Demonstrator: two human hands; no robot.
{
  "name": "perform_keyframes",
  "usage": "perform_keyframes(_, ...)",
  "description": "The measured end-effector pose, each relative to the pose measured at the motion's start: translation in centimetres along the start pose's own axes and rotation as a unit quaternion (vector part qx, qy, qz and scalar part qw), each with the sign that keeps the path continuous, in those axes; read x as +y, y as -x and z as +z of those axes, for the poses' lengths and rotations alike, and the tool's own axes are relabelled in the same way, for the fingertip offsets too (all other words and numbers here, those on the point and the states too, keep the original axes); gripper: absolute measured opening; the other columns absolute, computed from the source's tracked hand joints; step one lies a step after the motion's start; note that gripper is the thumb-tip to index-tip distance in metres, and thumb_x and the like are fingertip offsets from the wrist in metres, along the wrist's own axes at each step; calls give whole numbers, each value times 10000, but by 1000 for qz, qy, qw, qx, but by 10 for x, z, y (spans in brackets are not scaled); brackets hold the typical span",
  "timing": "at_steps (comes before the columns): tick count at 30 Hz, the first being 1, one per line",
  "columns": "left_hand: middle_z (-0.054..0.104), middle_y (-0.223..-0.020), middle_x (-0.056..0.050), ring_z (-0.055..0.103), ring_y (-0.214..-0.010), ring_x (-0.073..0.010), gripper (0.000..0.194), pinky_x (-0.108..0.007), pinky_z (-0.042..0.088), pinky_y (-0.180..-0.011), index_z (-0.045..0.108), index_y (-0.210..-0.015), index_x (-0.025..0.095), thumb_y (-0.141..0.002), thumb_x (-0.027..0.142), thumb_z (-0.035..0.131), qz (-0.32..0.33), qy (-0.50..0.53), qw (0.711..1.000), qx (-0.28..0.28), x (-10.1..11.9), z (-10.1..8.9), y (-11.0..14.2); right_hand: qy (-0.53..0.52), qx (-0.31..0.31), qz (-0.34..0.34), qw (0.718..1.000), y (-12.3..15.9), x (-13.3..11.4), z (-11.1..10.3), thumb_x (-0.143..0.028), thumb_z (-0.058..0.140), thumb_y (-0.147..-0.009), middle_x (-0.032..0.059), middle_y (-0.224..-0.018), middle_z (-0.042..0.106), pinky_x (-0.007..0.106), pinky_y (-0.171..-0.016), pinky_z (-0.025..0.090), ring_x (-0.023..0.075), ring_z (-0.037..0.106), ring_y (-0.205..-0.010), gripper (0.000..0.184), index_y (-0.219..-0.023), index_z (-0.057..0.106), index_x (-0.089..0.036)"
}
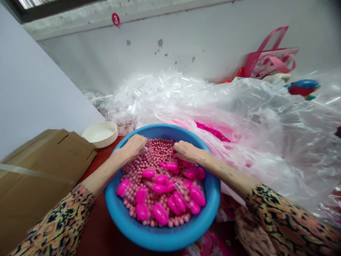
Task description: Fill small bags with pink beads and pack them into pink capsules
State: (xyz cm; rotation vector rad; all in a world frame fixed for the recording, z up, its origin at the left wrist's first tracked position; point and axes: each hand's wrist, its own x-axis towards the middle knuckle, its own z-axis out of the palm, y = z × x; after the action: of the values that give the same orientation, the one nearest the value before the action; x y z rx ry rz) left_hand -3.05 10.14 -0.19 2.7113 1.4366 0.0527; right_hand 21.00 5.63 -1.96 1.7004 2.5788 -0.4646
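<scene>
A blue basin (160, 241) holds many small dusty-pink beads (160, 147) with several glossy hot-pink capsule-like pieces (160, 213) lying over them. Some of these pieces have clear plastic parts. My left hand (135, 145) is inside the basin's far left side, fingers curled down at the beads. A bit of clear plastic shows beneath it, but what the fingers grip is hidden. Across from it, my right hand (186, 151) reaches over the far right side, its fingers bent inward close to hot-pink pieces. Its fingertips are partly hidden, so its hold is unclear.
A cardboard box (45, 160) stands at the left, near a shallow white dish (100, 134). Crumpled clear plastic bags (253, 117) fill the back and right. A pink gift bag (274, 62) leans by the wall, with a blue-and-red toy (303, 87) nearby.
</scene>
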Motion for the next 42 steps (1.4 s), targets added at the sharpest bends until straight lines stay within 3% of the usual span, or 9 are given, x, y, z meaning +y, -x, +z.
perform_keyframes(3, 650, -1031, -61, 630, -911, -202, 187, -414, 518, -799, 619, -1011, 141, -894, 275, 561, 14, -28, 998, -56, 2, -8, -8, 4, -17, -3, 1000, 2, 1, 4, -304, 534, -918, 64, -1116, 607, 381, -812, 515, 181, 609, -941, 216, -1086, 590, -182)
perform_keyframes(8, 645, -1052, -66, 633, -913, -206, 216, -415, 524, -791, 609, -1045, 141, -893, 286, 563, 4, -48, 994, -96, 8, -22, -16, -1, -11, 2, 1000, 3, 1, 9, -307, 550, -909, 64, -1111, 606, 380, -805, 516, 187, 611, -945, 233, -1099, 583, -177)
perform_keyframes(16, 656, -990, -49, 641, -849, -195, 218, -383, 536, -740, 622, -1001, 133, -880, 310, 580, -12, -35, 989, -144, 6, -18, -15, -43, 7, -2, 999, 7, -11, 4, -310, 551, -908, 66, -1096, 611, 393, -795, 521, 188, 616, -927, 252, -1104, 577, -153)
perform_keyframes(21, 653, -1002, -54, 635, -876, -200, 214, -397, 527, -765, 621, -998, 135, -879, 309, 580, -19, -19, 992, -125, 5, -20, -15, -86, 56, 4, 995, 3, -12, 0, -307, 546, -911, 65, -1094, 613, 390, -797, 521, 185, 616, -926, 240, -1097, 581, -158)
perform_keyframes(29, 647, -932, -38, 627, -815, -179, 178, -374, 518, -735, 617, -955, 134, -881, 291, 576, -41, 63, 997, -36, 9, -36, -5, -199, 127, 4, 972, 9, -11, -7, -305, 525, -923, 55, -1054, 628, 371, -788, 521, 166, 618, -887, 198, -1038, 604, -165)
perform_keyframes(36, 571, -665, 38, 523, -589, -123, 73, -249, 409, -551, 612, -794, 143, -744, 185, 644, -68, 234, 968, 55, 22, -50, 18, -364, 130, -21, 922, 10, -9, -4, -333, 549, -906, 21, -926, 633, 311, -668, 529, 150, 621, -767, 221, -972, 609, -131)
perform_keyframes(39, 577, -652, 44, 490, -542, -103, 119, -221, 366, -501, 618, -787, 148, -683, 198, 649, -79, 332, 938, 67, 38, -57, 39, -454, 124, -37, 881, 18, -14, -4, -354, 544, -904, -17, -760, 602, 243, -547, 480, 101, 570, -607, 241, -869, 610, -125)
perform_keyframes(42, 617, -701, 24, 541, -593, -110, 173, -217, 415, -538, 622, -804, 148, -648, 206, 668, -89, 425, 898, 64, 62, -62, 60, -547, 122, -46, 827, 36, -24, -4, -404, 510, -898, -60, -573, 497, 192, -436, 352, 58, 430, -454, 307, -834, 614, -122)
